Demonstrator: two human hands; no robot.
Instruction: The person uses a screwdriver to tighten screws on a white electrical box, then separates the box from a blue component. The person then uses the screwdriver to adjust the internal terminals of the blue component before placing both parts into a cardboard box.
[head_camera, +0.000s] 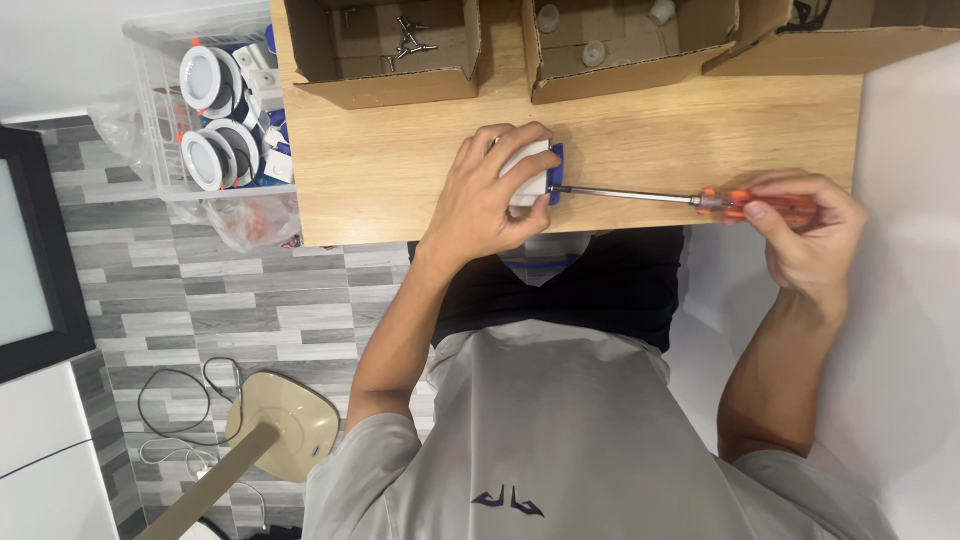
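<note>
Nearest me, my right hand (800, 225) grips an orange-handled screwdriver (680, 198), its tip meeting a small white-and-blue box (535, 175) clasped by my left hand (490, 195) on the wooden table (400, 160). Fastening looks underway, unfinished. Beyond, cardboard boxes (390, 60) hold parts.

Bright, even indoor light falls from overhead; the pale wooden tabletop (400, 170) shows only soft, short shadows beneath the hands. Focus is sharp, edges slightly bowed.
</note>
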